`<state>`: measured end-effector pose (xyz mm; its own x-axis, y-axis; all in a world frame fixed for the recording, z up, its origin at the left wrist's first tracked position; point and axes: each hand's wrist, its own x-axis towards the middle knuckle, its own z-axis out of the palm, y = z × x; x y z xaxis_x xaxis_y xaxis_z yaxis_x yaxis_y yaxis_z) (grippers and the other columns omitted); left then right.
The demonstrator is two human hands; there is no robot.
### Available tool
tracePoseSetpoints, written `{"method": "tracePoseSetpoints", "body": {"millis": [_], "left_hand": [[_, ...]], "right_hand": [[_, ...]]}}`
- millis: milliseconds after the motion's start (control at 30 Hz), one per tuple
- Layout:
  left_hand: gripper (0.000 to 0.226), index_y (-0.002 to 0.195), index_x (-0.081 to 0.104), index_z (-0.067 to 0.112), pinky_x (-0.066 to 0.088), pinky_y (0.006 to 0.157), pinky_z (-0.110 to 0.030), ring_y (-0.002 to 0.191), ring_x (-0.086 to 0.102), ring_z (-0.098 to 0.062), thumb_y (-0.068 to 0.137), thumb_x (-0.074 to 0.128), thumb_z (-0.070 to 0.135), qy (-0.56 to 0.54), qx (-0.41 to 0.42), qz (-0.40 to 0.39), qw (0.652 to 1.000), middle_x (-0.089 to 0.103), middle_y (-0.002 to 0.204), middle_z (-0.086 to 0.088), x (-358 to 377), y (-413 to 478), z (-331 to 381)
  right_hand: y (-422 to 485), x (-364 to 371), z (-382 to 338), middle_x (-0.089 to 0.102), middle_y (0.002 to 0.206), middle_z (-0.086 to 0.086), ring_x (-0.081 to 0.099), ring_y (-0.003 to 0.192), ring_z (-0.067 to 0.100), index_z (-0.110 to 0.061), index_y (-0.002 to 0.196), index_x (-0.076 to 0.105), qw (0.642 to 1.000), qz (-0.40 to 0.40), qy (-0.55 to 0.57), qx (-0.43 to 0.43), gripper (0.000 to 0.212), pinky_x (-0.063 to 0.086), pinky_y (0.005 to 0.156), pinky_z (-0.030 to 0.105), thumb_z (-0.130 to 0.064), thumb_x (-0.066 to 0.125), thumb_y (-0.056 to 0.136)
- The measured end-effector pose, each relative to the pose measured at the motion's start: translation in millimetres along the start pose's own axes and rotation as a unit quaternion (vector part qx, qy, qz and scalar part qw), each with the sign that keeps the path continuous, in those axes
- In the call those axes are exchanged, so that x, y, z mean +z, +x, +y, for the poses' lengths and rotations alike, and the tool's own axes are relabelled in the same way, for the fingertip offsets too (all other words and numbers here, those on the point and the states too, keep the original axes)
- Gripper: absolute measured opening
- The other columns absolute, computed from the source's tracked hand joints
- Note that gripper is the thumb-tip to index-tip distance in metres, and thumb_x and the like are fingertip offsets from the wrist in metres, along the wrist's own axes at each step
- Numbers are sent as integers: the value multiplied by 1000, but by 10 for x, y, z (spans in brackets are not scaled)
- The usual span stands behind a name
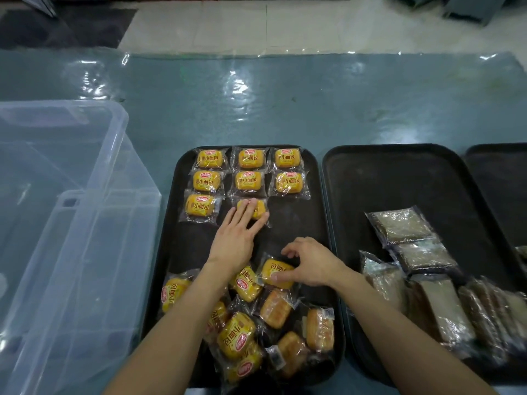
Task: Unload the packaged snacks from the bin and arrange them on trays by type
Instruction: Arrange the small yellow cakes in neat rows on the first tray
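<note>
A black tray (pixel 296 223) holds yellow bread packets. Several lie in neat rows at its far end (pixel 249 158), and a loose pile (pixel 256 329) fills the near end. My left hand (pixel 236 235) lies flat, its straight fingers pressing a packet (pixel 258 208) in the third row's middle. My right hand (pixel 309 262) pinches a yellow packet (pixel 275 272) at the top of the pile, thumb and fingers curled on its edges. A second black tray (pixel 399 178) to the right carries clear packets of brown and grey snacks (pixel 410 246).
A clear plastic bin (pixel 57 212) stands at the left, with nothing visible inside. A third dark tray (pixel 502 178) shows at the right edge. All sit on a teal table under clear plastic sheeting (pixel 285 104). Tiled floor lies beyond.
</note>
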<state>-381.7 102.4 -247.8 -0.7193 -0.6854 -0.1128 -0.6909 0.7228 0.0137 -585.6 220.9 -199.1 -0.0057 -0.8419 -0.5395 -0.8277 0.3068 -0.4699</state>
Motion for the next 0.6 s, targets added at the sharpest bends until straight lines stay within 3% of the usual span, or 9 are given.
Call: {"method": "tracePoseSetpoints", "body": {"millis": [133,267,333,367,400,467,533,600], "left_hand": [[77,174,4,37,7,137,-52,167,-15,-30,111,48,28,-12,-19,-5,1000,-14,181,-9,-23,-3,-31],[77,174,6,37,8,137,-51,168,-14,-30,112,49,28,-12,-20,-21,1000,-12,182,-9,-68,1,-46],[73,174,14,35,13,137,-51,169,-5,-30,112,51,28,-36,-25,-8,999,-2,183,-9,-158,-34,-19],[66,172,25,33,19,136,-50,169,8,-31,111,52,29,-65,-39,13,997,13,182,-8,-220,-67,11],[55,165,41,29,28,133,-48,164,28,-30,111,53,30,-98,-62,45,992,35,174,-7,-291,-108,53],[33,137,66,25,48,117,-42,129,59,-17,112,52,41,-181,-128,80,972,66,134,3,-453,-180,134],[41,119,73,26,57,97,-40,101,66,-9,110,49,57,-297,-175,-4,939,72,107,10,-596,-215,190],[44,117,74,29,58,91,-38,99,70,-10,108,50,64,-412,-175,-111,887,75,104,11,-684,-248,236]], "right_hand": [[-5,-21,-18,56,127,-10,48,125,13,-30,136,70,999,-31,-22,-1,80,49,105,37,-79,81,74],[-3,-12,-32,57,123,-8,50,119,14,-29,126,67,999,-34,-16,12,69,51,99,37,-69,88,74],[-19,-9,-32,61,117,-9,59,109,13,-32,119,60,999,-33,17,26,63,56,92,35,-62,92,74],[-35,-11,-28,63,113,-9,63,103,12,-33,117,56,998,-31,40,35,61,59,88,36,-58,93,75],[-48,-15,-22,65,112,-9,66,98,11,-34,116,53,997,-25,62,43,61,61,84,35,-53,94,77],[-83,-27,-13,65,114,-10,66,98,9,-33,122,50,994,16,100,45,64,58,81,30,-44,95,78],[-110,-51,-25,62,120,-12,64,103,7,-32,136,49,983,82,156,41,76,52,81,25,-40,97,78],[-136,-83,-59,60,124,-12,63,107,7,-33,147,46,962,135,233,38,86,52,83,24,-38,97,78]]}}
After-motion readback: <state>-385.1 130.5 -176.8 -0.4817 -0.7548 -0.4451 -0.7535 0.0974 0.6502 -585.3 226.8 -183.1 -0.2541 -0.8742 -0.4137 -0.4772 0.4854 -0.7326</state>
